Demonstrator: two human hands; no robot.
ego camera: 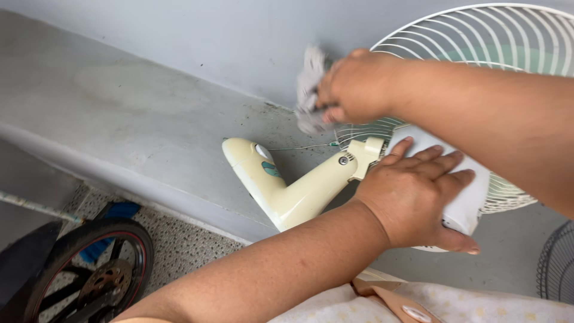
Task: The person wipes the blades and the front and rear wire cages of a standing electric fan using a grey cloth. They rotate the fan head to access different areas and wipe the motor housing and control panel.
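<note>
A cream electric fan lies on a grey concrete ledge [119, 113], its bent stand [287, 191] pointing left and its white wire grille [496, 36] at the upper right. My left hand [418, 197] rests flat on the white motor housing [466, 203] behind the grille, fingers spread. My right hand [359, 87] is closed around a crumpled grey-white cloth [308, 90], pressed against the grille's edge near the stand's joint.
A grey wall rises behind the ledge. Below left, a motorcycle wheel [89, 269] with a brake disc stands on speckled flooring beside a blue object [116, 212]. Another dark wire grille [556, 269] shows at the lower right edge.
</note>
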